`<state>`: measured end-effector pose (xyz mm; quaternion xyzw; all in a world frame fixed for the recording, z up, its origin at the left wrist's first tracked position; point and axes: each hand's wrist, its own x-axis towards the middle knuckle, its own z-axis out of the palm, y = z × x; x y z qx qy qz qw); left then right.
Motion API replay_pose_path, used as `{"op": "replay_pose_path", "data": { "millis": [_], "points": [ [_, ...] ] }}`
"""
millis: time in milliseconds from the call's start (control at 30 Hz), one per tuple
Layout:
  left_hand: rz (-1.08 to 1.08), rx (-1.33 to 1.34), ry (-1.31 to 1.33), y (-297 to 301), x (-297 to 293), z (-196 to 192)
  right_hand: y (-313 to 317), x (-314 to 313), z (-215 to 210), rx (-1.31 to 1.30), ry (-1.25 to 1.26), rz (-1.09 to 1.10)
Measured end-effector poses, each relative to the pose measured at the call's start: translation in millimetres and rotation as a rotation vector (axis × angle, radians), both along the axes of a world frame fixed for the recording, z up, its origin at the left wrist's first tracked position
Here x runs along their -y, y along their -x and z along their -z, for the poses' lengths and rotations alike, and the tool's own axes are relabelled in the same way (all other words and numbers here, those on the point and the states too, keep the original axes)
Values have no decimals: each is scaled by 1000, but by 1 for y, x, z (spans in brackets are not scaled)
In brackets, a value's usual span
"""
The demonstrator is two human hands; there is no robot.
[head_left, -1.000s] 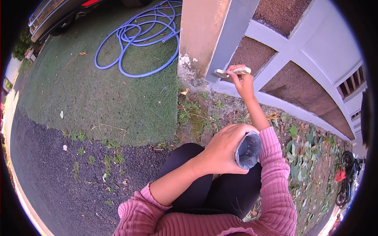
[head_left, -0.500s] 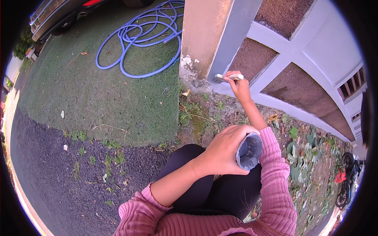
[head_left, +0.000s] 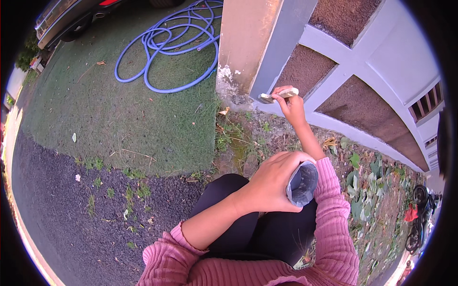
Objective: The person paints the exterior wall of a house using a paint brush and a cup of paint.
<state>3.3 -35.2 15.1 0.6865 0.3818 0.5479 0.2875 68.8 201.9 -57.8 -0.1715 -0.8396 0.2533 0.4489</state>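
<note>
My left hand [head_left: 273, 183] is wrapped round a cup of grey paint [head_left: 303, 185], held above my knees with its mouth facing up. Farther out, my right hand [head_left: 289, 106] grips a paintbrush [head_left: 289, 93] by its pale handle. The bristles rest at or very near the bottom of the grey-painted strip [head_left: 281, 52] along the wall's corner. Whether they touch the surface is hard to make out. Beside that strip, the wall [head_left: 329, 90] has pale grey bands framing rough brown panels.
A bare beige pillar face [head_left: 245, 43] with flaking paint adjoins the grey strip. Coiled blue hose [head_left: 167, 47] lies on green turf [head_left: 157, 124] at the left. A parked car [head_left: 71, 21] stands beyond. Leafy plants [head_left: 365, 190] grow along the wall's foot, near a motorcycle [head_left: 420, 219].
The paintbrush has shifted slightly, its bristle end moving a little left and down the strip and its handle tilting. My left hand and the cup have stayed in nearly the same place.
</note>
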Motion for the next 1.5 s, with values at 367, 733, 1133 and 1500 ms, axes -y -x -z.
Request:
{"op": "replay_pose_path", "data": {
  "millis": [367,733,1133,1500],
  "points": [
    [-5,-5,1,-1,0,0,-9,-11,13,-49,141,17],
    [-4,-3,-5,-1,0,-1,-16,-8,-12,-77,47,23],
    [-10,-18,6,-3,1,0,-20,8,-45,-237,-112,-10],
    [-6,-16,2,-3,1,-1,-19,17,-52,-230,-82,-71]
  ]
}}
